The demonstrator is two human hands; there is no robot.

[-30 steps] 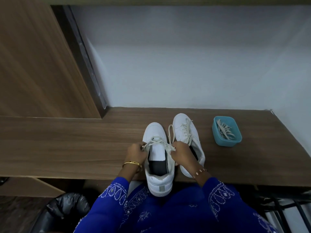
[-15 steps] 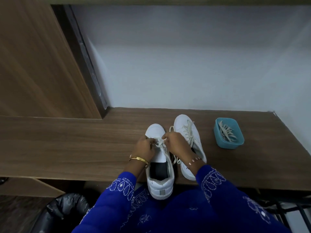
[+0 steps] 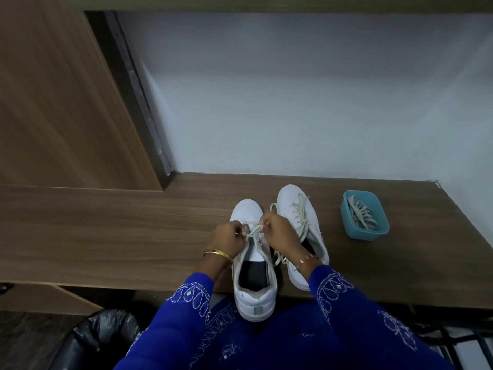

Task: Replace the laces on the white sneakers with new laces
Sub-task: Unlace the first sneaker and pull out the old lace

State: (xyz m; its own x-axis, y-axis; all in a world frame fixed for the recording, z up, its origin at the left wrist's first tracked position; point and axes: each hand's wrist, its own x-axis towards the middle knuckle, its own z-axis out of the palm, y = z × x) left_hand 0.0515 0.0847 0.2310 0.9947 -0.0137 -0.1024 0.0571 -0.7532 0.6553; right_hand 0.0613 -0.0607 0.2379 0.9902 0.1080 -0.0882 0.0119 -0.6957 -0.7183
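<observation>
Wooden desk (image 3: pixel 106 236) against a pale wall. Near shoe (image 3: pixel 253 276) at the front edge, beside the other shoe (image 3: pixel 298 217); lace (image 3: pixel 253 232) pinched by left hand (image 3: pixel 229 240) and right hand (image 3: pixel 277 233). Soft, limp cord (likely best gripped near the tips). Spare laces in a blue tub (image 3: pixel 364 216).

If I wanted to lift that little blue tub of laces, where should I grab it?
Probably by the rim of the blue tub, coming from above with fingers on its two long walls. It sits upright and open on the wooden desk, apart from the sneakers, so both sides look free. The spare laces lie loose inside; keep it level.
</observation>
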